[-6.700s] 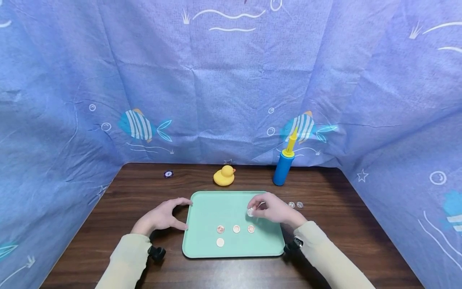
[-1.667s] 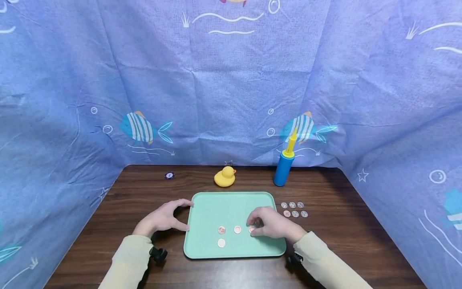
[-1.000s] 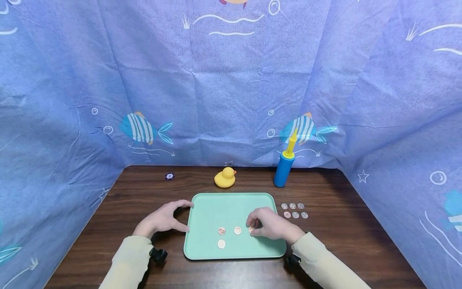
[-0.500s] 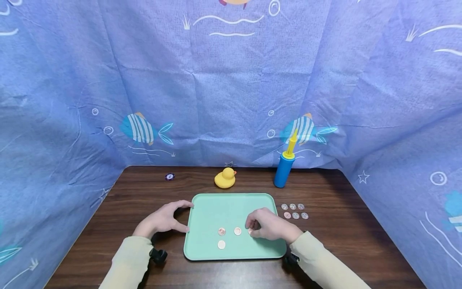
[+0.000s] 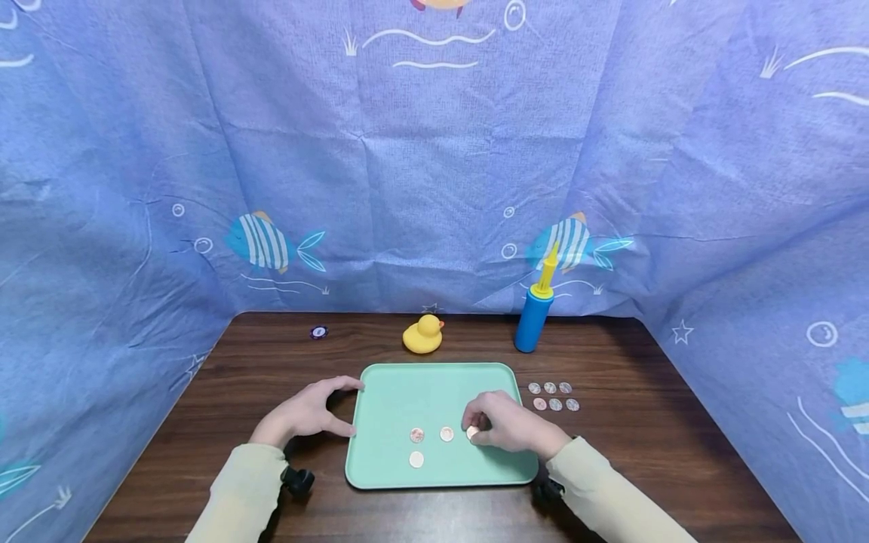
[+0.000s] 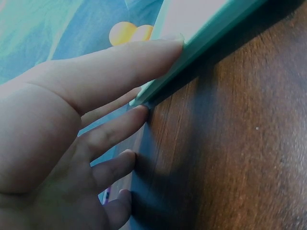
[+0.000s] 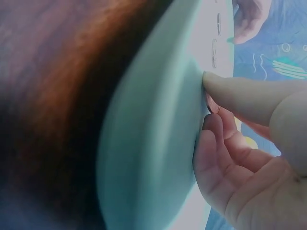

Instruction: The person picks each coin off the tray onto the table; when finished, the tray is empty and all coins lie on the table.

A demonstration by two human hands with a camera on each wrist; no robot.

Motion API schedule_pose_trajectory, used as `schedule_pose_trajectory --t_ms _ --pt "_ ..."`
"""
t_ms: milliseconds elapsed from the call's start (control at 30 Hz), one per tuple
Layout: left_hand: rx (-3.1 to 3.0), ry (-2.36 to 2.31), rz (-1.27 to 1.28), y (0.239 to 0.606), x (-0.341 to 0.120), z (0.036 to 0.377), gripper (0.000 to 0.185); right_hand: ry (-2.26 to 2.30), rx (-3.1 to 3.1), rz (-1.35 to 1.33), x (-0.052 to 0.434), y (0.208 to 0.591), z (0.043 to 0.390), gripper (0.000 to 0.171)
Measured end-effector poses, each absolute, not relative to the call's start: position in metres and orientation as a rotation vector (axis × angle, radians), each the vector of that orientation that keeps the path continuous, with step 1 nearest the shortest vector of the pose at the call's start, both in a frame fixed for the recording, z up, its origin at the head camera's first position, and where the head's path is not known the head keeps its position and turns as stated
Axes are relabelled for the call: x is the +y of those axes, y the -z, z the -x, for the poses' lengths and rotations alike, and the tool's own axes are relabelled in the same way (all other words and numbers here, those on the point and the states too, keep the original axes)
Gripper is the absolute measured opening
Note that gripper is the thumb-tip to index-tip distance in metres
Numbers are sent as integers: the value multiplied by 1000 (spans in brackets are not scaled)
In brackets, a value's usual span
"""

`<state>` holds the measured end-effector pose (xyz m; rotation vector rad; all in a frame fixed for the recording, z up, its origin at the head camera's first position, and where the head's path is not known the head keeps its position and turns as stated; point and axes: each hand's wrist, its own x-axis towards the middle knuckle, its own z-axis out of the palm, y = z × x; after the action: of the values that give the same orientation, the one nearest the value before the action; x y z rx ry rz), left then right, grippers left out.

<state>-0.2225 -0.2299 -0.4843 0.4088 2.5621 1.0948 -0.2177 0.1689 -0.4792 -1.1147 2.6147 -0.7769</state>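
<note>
A mint-green tray (image 5: 407, 385) lies flat on the dark wood table. Three coins (image 5: 446, 434) lie loose on it. A fourth coin (image 5: 471, 434) sits at the right end of their row, pinched between the thumb and forefinger of my right hand (image 5: 474, 428). In the right wrist view that coin (image 7: 212, 106) shows edge-on between thumb and finger of the right hand (image 7: 207, 98), just above the tray (image 7: 144, 143). My left hand (image 5: 337, 407) braces the tray's left edge. There the left hand (image 6: 160, 79) has its straight thumb on the rim (image 6: 211, 33) and its fingers against the side.
Several coins (image 5: 553, 397) lie in two short rows on the table right of the tray. Behind the tray are a yellow rubber duck (image 5: 422, 334), a blue and yellow hand pump (image 5: 532, 317) and a small dark chip (image 5: 318, 332). Blue fish-print cloth walls in three sides.
Since 6.7 s ago my right hand came down from the tray's upper right to the row's rightmost coin. Over the last second it barely moved; the coin looks paler. The left hand stayed.
</note>
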Motion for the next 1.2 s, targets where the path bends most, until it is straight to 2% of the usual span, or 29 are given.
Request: schedule_pose_trajectory --t_ms 600,1200 --pt "2549 -1111 -405 486 -230 222 77 827 2616 1103 174 480 216 14" --pt "2550 -1107 -389 485 -230 221 76 990 2675 951 211 467 218 9"
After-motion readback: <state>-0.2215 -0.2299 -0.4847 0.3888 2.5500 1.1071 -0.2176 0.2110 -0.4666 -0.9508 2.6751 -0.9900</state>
